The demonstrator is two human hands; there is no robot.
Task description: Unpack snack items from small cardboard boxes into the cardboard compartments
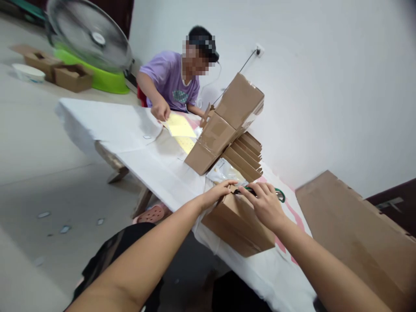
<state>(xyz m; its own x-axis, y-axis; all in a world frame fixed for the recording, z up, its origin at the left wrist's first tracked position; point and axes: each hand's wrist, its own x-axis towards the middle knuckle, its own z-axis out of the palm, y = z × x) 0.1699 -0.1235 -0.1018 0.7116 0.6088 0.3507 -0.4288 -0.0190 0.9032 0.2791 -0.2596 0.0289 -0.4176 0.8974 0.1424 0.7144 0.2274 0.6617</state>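
A small brown cardboard box stands at the near edge of the white-covered table. My left hand rests on its top left edge with the fingers curled over the flap. My right hand presses on the box top with fingers bent, next to a green-handled tool that lies just beyond it; whether the fingers grip the tool I cannot tell. A clear plastic bag lies behind the box.
A stack of folded brown boxes leans mid-table. Across the table a person in a purple shirt handles yellow sheets. A large flat cardboard is at right. A fan, green tub and floor boxes are far left.
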